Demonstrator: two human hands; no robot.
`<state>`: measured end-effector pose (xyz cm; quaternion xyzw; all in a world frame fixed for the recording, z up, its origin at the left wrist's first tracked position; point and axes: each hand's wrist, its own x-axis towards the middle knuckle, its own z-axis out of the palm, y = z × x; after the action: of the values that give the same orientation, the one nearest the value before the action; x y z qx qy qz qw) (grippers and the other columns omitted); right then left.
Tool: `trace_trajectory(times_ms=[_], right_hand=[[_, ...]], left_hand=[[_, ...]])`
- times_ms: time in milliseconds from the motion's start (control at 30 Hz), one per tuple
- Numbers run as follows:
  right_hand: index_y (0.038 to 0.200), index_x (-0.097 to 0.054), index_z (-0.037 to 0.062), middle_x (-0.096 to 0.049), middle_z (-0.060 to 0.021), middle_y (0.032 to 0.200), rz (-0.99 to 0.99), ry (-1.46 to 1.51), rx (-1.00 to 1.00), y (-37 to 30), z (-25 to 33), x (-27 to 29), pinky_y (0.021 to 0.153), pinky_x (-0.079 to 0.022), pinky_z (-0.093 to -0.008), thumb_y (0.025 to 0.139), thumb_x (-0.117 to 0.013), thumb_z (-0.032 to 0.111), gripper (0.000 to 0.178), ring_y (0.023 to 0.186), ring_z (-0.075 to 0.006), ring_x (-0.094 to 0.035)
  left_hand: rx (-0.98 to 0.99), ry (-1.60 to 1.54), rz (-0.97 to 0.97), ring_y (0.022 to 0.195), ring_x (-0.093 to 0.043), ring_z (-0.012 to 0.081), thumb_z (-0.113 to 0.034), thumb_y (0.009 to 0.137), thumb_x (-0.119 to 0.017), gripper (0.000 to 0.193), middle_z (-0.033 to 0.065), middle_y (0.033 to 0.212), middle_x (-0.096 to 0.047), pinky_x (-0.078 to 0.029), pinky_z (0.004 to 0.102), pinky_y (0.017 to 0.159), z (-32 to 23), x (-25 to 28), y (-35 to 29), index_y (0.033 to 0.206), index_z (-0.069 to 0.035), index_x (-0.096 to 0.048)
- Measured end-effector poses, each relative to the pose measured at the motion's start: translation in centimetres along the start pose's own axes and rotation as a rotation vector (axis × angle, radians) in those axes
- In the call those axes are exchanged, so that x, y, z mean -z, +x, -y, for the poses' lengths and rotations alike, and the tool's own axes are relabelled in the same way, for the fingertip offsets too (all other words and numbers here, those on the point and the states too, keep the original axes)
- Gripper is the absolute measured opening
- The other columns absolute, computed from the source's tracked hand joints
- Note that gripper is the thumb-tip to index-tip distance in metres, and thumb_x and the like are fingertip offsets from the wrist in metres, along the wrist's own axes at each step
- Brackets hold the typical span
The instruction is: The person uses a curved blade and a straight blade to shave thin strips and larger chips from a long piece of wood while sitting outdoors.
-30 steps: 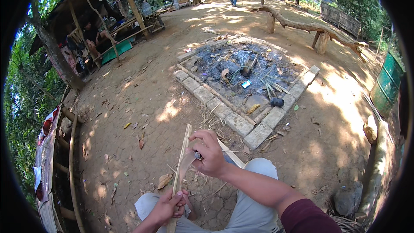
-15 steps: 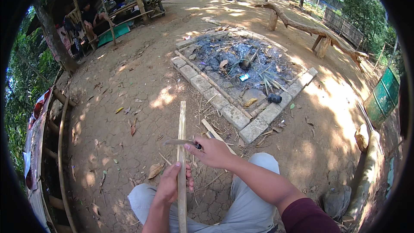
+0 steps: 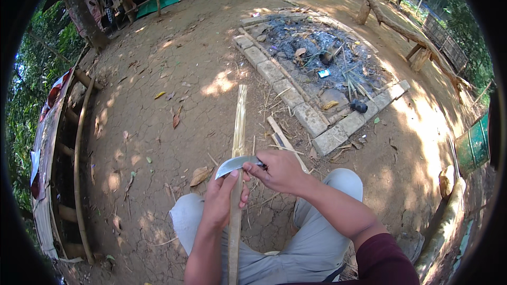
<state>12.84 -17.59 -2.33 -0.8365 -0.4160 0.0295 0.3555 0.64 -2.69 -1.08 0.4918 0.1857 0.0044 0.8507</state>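
Observation:
A long, narrow strip of pale wood or bamboo (image 3: pixel 240 126) stands between my knees, its far end scraped lighter. My left hand (image 3: pixel 217 200) is closed round it below the blade, with fingertips showing on its right side. In my right hand (image 3: pixel 280 170) is a knife (image 3: pixel 232 165) with a curved silver blade and a dark handle, mostly hidden by the fingers. The blade lies across the strip, just above my left thumb. Another split piece of wood (image 3: pixel 285 140) lies on the ground beyond my right hand, with thin shavings around it.
A brick-edged fire pit (image 3: pixel 288 92) full of ash lies ahead to the right, a black cylindrical object (image 3: pixel 358 106) at its near corner. A bamboo platform (image 3: pixel 63 153) runs along the left. At right stand a green drum (image 3: pixel 471 145) and a log (image 3: pixel 443 227). People are in the background.
The knife has come nearer along the strip toward my left thumb, and its blade has turned to show its flat side. The view has tilted down and shifted left.

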Motion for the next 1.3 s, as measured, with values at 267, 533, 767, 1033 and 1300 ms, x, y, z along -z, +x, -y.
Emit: trace_trajectory(times_ms=[267,533,767,1033,1300], right_hand=[[0.072,-0.055,0.0064,-0.057,-0.0137,0.062,0.026,-0.044,0.064,0.2,1.2,-0.1,0.052,-0.045,-0.0442,0.094,-0.058,0.053,0.052,0.058,-0.0365,-0.060],[0.070,-0.058,0.0062,-0.061,-0.0163,0.060,-0.031,-0.105,0.091,0.4,0.3,-0.6,0.051,-0.048,-0.0469,0.092,-0.056,0.059,0.057,0.057,-0.0378,-0.064],[0.071,-0.060,0.0052,-0.063,-0.0181,0.061,0.052,-0.152,-0.022,0.7,0.4,0.0,0.053,-0.049,-0.0485,0.094,-0.050,0.062,0.062,0.059,-0.0391,-0.065],[0.069,-0.058,0.0062,-0.063,-0.0157,0.062,0.011,-0.166,0.015,0.5,0.2,-0.9,0.050,-0.048,-0.0463,0.092,-0.051,0.065,0.063,0.058,-0.0372,-0.064],[0.077,-0.066,0.0055,-0.067,-0.0177,0.069,0.112,-0.217,-0.095,2.0,0.6,-0.1,0.055,-0.051,-0.0484,0.091,-0.046,0.070,0.068,0.065,-0.0391,-0.067]], left_hand=[[-0.112,0.050,0.014,0.057,-0.049,0.0094,-0.028,0.102,-0.056,0.030,0.0058,0.093,-0.057,-0.037,0.0224,0.045,0.1,0.3,-0.9,0.117,-0.003,-0.052],[-0.102,0.037,-0.033,0.057,-0.046,0.0079,-0.024,0.102,-0.056,0.029,0.0056,0.091,-0.056,-0.037,0.0219,0.046,0.8,0.0,-0.7,0.121,-0.003,-0.048],[-0.068,0.142,0.016,0.059,-0.047,0.0102,-0.024,0.106,-0.047,0.023,0.0070,0.092,-0.055,-0.037,0.0231,0.049,0.2,-0.1,-0.2,0.114,-0.003,-0.051],[0.047,0.114,-0.026,0.057,-0.038,0.0058,-0.029,0.107,-0.043,0.025,0.0012,0.086,-0.047,-0.032,0.0204,0.047,0.7,-0.4,-0.5,0.113,-0.006,-0.051],[-0.023,0.463,-0.181,0.053,-0.037,0.0033,-0.030,0.108,-0.039,0.028,-0.0036,0.075,-0.047,-0.034,0.0211,0.046,1.9,-1.0,-1.0,0.112,-0.007,-0.053]])
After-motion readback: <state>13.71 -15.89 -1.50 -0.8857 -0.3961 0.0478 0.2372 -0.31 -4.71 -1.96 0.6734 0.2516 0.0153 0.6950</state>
